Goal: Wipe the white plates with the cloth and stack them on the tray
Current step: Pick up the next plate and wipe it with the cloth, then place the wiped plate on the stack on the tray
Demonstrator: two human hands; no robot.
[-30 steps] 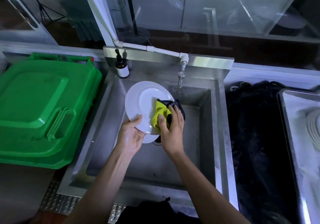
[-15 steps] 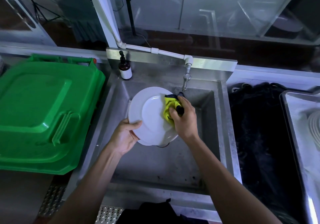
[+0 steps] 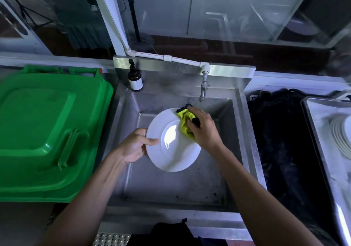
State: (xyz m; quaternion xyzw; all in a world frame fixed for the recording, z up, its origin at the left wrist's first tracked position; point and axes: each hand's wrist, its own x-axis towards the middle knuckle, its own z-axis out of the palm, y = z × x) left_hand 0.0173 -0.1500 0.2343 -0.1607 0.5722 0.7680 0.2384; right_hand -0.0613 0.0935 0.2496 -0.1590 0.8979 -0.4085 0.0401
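Plate [image 3: 173,145] in hand, the person held it over the steel sink [image 3: 245,124], its face turned up toward the camera. The left hand [image 3: 134,145] gripped the plate's left rim, thumb lying across the upper face and the other fingers curled out of sight beneath. The right hand [image 3: 204,129] pressed a bunched yellow cloth [image 3: 185,121] with a dark edge against the plate's upper right part, fingers curled over the cloth. A bright glare sat on the plate's centre.

Behind the plate a tap [image 3: 203,88] hung from a white pipe [image 3: 167,57] over the basin, and a brown pump bottle [image 3: 135,78] with a white label stood at the sink's back left corner. To the left of the sink lay a green bin lid [image 3: 47,128]. To the right was a dark surface, and beyond it, at the frame's right edge, a metal tray [image 3: 315,124] carried a stack of white plates [image 3: 341,137], only partly in view.
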